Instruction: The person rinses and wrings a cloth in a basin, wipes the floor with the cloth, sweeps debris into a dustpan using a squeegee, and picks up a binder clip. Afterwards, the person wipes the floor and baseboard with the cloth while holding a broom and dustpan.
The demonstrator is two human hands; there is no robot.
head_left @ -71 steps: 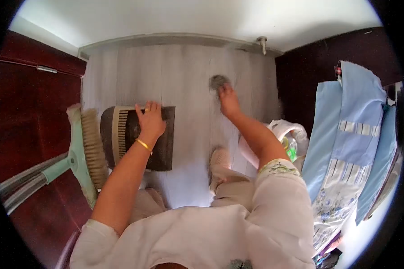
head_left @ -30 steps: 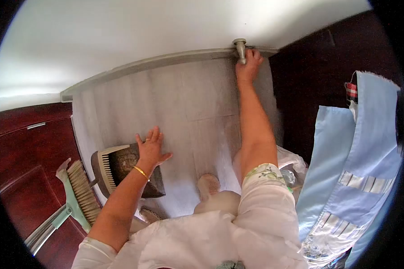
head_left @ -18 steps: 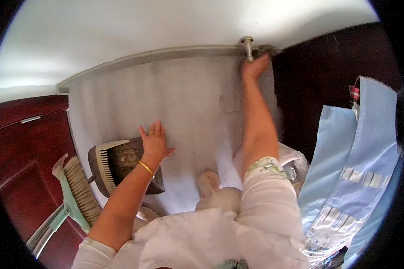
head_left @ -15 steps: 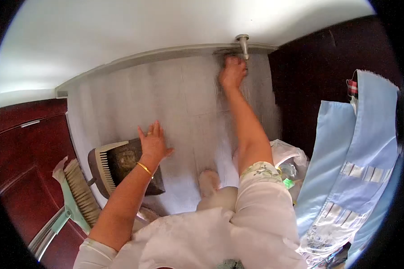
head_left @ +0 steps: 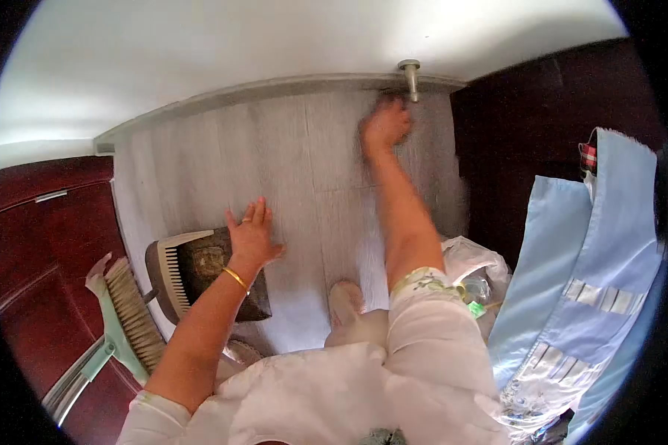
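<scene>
My left hand (head_left: 251, 239), with a gold bangle on its wrist, has its fingers spread and holds nothing. It overlaps the right side of a dark dustpan (head_left: 256, 305) with a toothed comb edge and a pale rim. My right hand (head_left: 386, 127) reaches to the far end of the floor, close to the baseboard (head_left: 274, 86). A metal doorstop (head_left: 411, 80) juts from the wall just beyond its fingers. Motion smears those fingers, and I cannot tell whether they hold anything.
A broom (head_left: 130, 326) with a light green head leans by the red door (head_left: 48, 274) at the left. On the right are a plastic bag (head_left: 473, 261) and hanging blue cloths (head_left: 549, 237) before a dark panel (head_left: 527, 119). Grey wood-look floor (head_left: 304, 163) lies between.
My right hand has shifted slightly downward along the baseboard, near the doorstop. The left hand stays spread over the dustpan's side. The view has moved slightly.
</scene>
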